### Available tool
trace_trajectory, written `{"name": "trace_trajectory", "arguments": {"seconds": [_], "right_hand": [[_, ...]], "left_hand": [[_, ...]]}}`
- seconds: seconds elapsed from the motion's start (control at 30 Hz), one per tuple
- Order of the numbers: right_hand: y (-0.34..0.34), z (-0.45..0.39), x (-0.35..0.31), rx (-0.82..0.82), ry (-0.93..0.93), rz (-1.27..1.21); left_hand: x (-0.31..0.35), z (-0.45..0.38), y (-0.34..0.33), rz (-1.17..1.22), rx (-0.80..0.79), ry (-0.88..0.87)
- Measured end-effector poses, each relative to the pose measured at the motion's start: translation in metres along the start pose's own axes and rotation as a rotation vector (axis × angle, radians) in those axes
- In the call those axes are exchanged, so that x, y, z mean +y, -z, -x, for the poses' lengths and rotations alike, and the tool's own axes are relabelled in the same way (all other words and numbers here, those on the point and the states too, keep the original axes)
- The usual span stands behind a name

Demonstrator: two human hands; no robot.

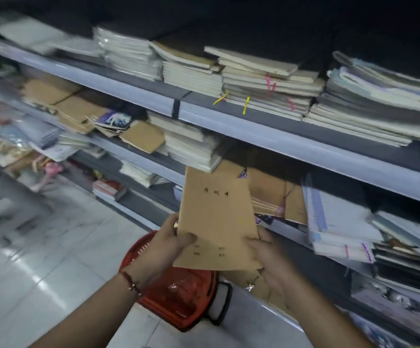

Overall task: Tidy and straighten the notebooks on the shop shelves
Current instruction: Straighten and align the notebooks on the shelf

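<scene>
I hold a thin stack of brown kraft-cover notebooks [216,219] upright in front of the middle shelf [304,146]. My left hand [168,244] grips its lower left edge, thumb on the cover. My right hand [269,257] grips the lower right corner from below. More brown notebooks [276,194] lie on the shelf behind, tied with string. Stacks of white notebooks [191,144] overhang the shelf edge just above the held stack. On the top shelf, uneven piles of notebooks [266,81] sit in a row.
A red plastic shopping basket [178,292] stands on the tiled floor [53,247] below my hands. Blue-and-white pads [337,219] are stacked to the right. Loose brown notebooks [78,109] lie askew at the left. A grey stool [5,209] sits at far left.
</scene>
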State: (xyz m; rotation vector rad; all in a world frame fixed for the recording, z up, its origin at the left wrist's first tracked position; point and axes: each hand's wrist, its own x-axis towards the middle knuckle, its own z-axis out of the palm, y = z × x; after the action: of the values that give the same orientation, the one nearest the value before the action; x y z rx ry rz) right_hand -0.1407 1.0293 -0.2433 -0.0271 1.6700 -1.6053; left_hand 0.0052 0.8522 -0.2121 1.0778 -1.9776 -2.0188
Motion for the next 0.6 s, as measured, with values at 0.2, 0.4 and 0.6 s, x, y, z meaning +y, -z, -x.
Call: {"name": "trace_trajectory", "arguments": {"seconds": [0.2,0.4,0.6], "right_hand": [[-0.097,0.0,0.002,-0.09,0.085,0.194],[-0.235,0.005,0.014,-0.179,0.119,0.27],[-0.354,0.005,0.029,-0.264,0.131,0.299]], "left_hand": [[-0.017,0.021,0.096,-0.053,0.227,-0.028],[-0.04,0.047,0.225,0.01,0.306,0.003],[-0.065,0.07,0.341,0.056,0.347,0.008]]}}
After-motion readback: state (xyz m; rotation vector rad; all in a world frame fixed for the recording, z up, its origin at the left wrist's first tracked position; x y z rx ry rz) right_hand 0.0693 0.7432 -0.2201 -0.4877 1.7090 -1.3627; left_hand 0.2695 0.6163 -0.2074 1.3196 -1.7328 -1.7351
